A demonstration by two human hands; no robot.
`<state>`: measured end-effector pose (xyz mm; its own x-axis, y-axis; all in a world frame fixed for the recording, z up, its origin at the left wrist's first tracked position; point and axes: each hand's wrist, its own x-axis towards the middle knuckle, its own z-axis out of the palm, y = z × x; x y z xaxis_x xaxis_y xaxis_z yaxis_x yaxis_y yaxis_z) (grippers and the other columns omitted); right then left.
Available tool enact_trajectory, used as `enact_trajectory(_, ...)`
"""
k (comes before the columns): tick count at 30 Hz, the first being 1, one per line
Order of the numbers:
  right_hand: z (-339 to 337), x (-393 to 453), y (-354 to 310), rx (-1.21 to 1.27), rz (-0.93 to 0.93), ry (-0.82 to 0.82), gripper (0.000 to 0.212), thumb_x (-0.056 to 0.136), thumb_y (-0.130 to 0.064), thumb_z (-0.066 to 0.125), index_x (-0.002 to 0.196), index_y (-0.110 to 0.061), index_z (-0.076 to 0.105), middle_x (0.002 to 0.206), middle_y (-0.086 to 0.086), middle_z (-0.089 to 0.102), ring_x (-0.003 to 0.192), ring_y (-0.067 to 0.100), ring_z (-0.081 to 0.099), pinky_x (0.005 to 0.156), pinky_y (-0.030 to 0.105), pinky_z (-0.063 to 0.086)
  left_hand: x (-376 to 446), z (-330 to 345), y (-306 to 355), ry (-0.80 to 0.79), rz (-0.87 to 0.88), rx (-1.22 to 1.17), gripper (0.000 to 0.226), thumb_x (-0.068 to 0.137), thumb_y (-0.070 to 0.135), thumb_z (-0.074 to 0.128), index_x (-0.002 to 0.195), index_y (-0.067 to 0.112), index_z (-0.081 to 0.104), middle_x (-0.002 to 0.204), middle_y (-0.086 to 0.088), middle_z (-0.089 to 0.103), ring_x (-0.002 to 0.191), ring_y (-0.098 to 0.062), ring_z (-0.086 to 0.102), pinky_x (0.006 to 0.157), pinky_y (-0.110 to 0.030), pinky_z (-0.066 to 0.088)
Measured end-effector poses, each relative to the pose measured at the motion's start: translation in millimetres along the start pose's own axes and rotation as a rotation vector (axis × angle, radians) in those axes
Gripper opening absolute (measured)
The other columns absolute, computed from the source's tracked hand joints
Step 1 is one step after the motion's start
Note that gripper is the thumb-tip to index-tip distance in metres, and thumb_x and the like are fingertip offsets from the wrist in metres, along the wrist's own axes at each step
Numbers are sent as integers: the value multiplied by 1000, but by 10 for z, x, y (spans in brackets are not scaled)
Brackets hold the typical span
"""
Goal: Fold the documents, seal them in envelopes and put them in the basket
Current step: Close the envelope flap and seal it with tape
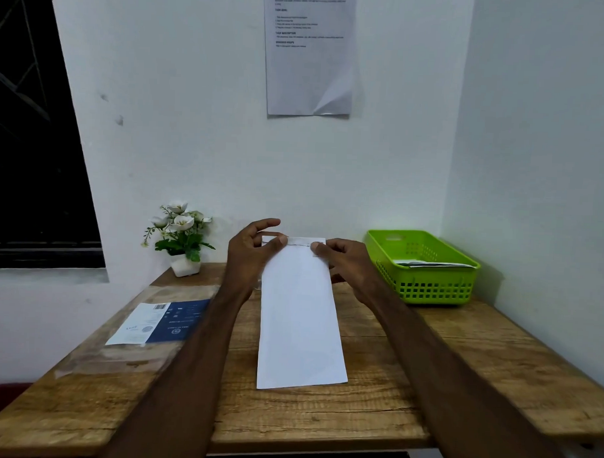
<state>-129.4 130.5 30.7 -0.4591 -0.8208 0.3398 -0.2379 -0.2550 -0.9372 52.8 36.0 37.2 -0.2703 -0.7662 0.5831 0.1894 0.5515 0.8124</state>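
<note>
A long white envelope (299, 317) is lifted at its far end, its near edge lying on the wooden table (443, 357). My left hand (250, 252) pinches the far left corner at the flap, thumb on top. My right hand (344, 261) pinches the far right corner of the same flap. The green plastic basket (425, 291) stands at the back right of the table, with white paper or envelopes lying inside it.
A clear plastic packet with a blue and white label (157, 323) lies on the left of the table. A small potted white flower (180, 238) stands at the back left. A printed sheet (310, 54) hangs on the wall. Walls close off the back and right.
</note>
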Motion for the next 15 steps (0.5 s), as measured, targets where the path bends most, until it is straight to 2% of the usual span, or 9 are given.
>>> enact_trajectory(4, 83, -6, 11, 89, 62, -36, 27, 96, -32, 70, 102, -6, 76, 92, 8, 76, 77, 17, 71, 64, 32, 61, 0, 11, 3, 23, -43, -60, 37, 86, 16, 82, 121, 22, 72, 97, 1, 80, 90, -14, 76, 76, -30, 62)
enact_trajectory(6, 137, 1, 33, 111, 84, -10, 27, 97, -31, 69, 100, -5, 75, 86, 4, 72, 73, 15, 67, 66, 34, 60, 9, 21, -7, 44, -76, -84, 38, 84, 17, 84, 120, 22, 72, 97, 1, 80, 91, -15, 76, 78, -31, 63)
enact_trajectory(10, 216, 8, 60, 131, 62, 58, 31, 97, -27, 68, 91, 3, 71, 73, -2, 61, 68, 14, 56, 68, 34, 53, 59, 30, -74, 101, -206, -138, 30, 81, 24, 86, 110, 26, 77, 103, -2, 79, 100, -24, 74, 89, -43, 62)
enact_trajectory(12, 233, -3, 50, 128, 56, 68, 28, 97, -26, 68, 84, -2, 71, 69, -4, 56, 66, 15, 52, 67, 32, 49, 57, 38, -91, 113, -279, -147, 21, 83, 28, 85, 102, 21, 80, 104, -3, 78, 101, -24, 74, 93, -49, 60)
enact_trajectory(15, 241, -8, 13, 137, 94, 80, 26, 97, -29, 66, 74, -16, 64, 72, -1, 56, 68, 17, 50, 62, 27, 42, 23, 64, -91, 82, -332, -139, 21, 88, 29, 80, 93, 9, 79, 103, -16, 77, 87, -22, 71, 92, -57, 57)
